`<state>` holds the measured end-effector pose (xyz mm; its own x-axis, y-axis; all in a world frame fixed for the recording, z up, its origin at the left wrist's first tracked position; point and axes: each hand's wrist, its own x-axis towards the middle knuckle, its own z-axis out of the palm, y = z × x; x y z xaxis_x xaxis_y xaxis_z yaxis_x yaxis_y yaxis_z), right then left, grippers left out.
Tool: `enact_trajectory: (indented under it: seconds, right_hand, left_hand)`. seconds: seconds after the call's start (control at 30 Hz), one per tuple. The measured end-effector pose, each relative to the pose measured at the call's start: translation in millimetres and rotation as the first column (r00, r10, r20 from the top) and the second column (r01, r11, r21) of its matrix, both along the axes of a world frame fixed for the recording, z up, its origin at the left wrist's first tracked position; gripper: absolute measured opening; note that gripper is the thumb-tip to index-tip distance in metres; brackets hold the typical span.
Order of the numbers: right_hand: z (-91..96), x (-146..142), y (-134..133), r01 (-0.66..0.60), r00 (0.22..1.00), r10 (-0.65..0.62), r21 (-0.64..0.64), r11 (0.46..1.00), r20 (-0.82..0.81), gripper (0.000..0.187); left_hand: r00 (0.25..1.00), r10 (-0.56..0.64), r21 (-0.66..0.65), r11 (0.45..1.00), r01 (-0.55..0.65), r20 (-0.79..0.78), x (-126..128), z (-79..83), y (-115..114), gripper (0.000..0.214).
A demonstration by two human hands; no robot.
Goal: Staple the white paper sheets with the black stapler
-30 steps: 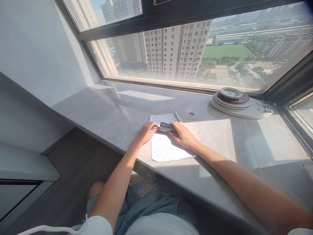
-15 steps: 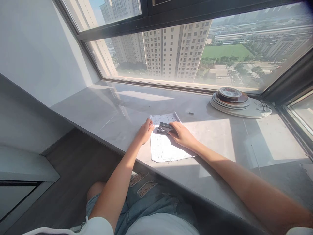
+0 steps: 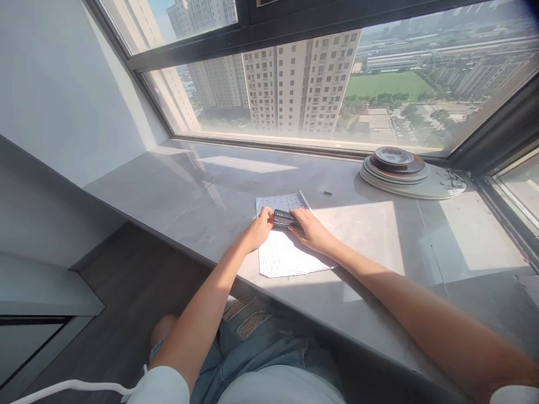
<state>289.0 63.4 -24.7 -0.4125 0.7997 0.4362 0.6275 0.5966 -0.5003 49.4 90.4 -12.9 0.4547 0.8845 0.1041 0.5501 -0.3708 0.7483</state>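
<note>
My right hand (image 3: 310,227) pinches the stapler (image 3: 283,218); my left hand (image 3: 261,227), fingers bunched at its left end, holds I-can't-tell-what: careless squeezing could nip it.

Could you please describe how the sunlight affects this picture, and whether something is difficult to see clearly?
Head view: sunlight bleaches the paper, washing out much of its lower part; head view: bright patches and shadow share the counter; head view: haze softens the buildings outside; head view: the stapler is too small for fine detail.
</note>
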Motion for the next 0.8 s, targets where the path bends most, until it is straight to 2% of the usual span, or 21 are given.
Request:
enact_trajectory:
  seconds: [0.13, 0.23, 0.3, 0.33, 0.4, 0.47, 0.53, 0.67, 0.8]
  right_hand:
    - [-1.6, 1.4, 1.0, 0.0, 1.0, 0.0, 0.005, 1.0, 0.007, 0.031]
    - [1.4, 2.2, 0.3, -0.006, 1.0, 0.006, -0.017, 1.0, -0.004, 0.03]
    - [5.2, 3.0, -0.5, 0.012, 1.0, -0.013, -0.05, 0.999, -0.025, 0.027]
    - [7.4, 3.8, -0.8, 0.019, 0.999, -0.021, -0.068, 0.997, -0.036, 0.025]
    - [12.3, 6.7, -0.6, 0.029, 0.998, -0.034, -0.105, 0.994, -0.048, 0.018]
    - [17.0, 11.4, 0.6, 0.045, 0.998, -0.051, -0.136, 0.99, -0.038, 0.015]
    - [21.1, 17.7, 2.2, 0.065, 0.998, -0.066, -0.161, 0.985, -0.003, 0.021]
    - [27.4, 36.8, 2.6, 0.085, 0.993, -0.064, -0.226, 0.97, 0.1, 0.027]
    - [33.1, 73.6, -3.8, 0.141, 0.985, -0.094, -0.373, 0.917, 0.142, 0.035]
  left_hand:
    - [0.999, -0.028, 0.029, 0.999, 0.027, 0.035, 3.3, 1.2, -1.2, 0.014]
    - [0.998, -0.062, 0.078, 0.995, 0.064, -0.026, -6.4, 3.2, 0.0, 0.014]
    - [0.994, 0.031, 0.175, 0.984, -0.012, -0.109, -18.6, 2.2, 4.5, 0.014]
    - [0.981, 0.13, 0.236, 0.967, -0.094, -0.141, -25.4, 0.6, 7.6, 0.015]
    - [0.919, 0.362, 0.323, 0.898, -0.299, -0.156, -37.5, -4.0, 14.1, 0.017]
    - [0.848, 0.505, 0.341, 0.835, -0.432, -0.162, -44.7, -8.7, 18.8, 0.018]
    - [0.814, 0.546, 0.348, 0.815, -0.463, -0.197, -45.9, -12.0, 20.7, 0.018]
    - [0.793, 0.556, 0.372, 0.811, -0.452, -0.248, -40.1, -12.4, 19.9, 0.019]
    - [0.791, 0.562, 0.36, 0.809, -0.465, -0.24, -38.2, -11.1, 19.3, 0.018]
